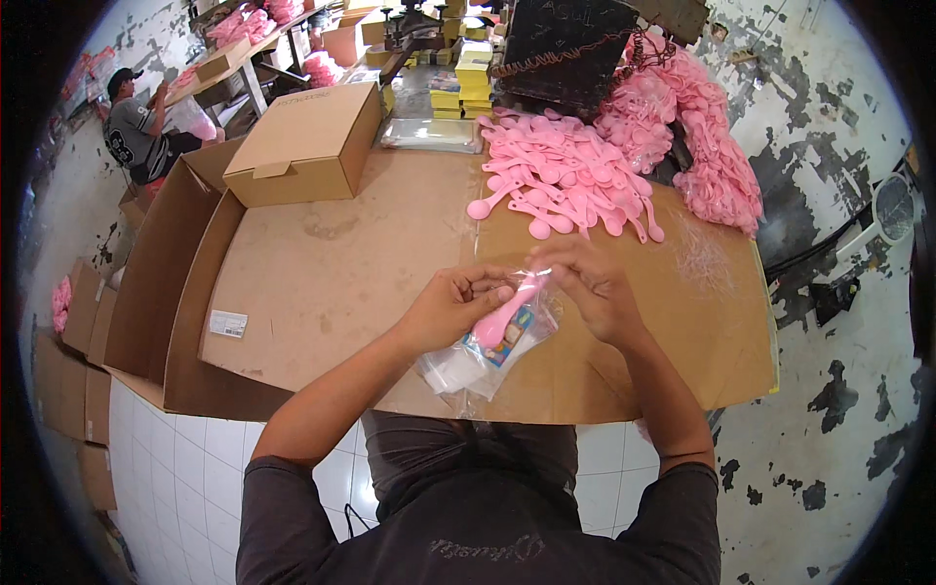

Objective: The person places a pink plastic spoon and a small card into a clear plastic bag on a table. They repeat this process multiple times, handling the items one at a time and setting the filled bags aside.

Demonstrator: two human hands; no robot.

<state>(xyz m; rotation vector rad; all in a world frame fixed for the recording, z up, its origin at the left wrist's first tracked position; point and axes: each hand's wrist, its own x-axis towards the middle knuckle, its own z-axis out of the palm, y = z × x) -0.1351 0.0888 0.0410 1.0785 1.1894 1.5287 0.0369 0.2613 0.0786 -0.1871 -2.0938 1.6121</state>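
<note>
My left hand (466, 304) is closed on a clear plastic bag (454, 370), its thumb pressing near a pink spoon (493, 330). The spoon lies slanted, its round bowl low and its handle reaching up toward my right hand (587, 283). A colourful printed card (509, 343) shows behind the bowl. My right hand has its fingers bent at the bag's upper end, beside the tip of the handle; they are slightly blurred. Whether the spoon is fully inside the bag is hard to see. Beyond my hands a heap of pink spoons (570, 171) is spread on the cardboard-covered table (322, 283).
A closed cardboard box (302, 146) stands at the far left, by a large open carton (180, 283). Clear plastic packs (432, 136) lie at the back. Bagged pink items (720, 146) and a black case (561, 54) fill the far right. A person (136, 127) sits far left.
</note>
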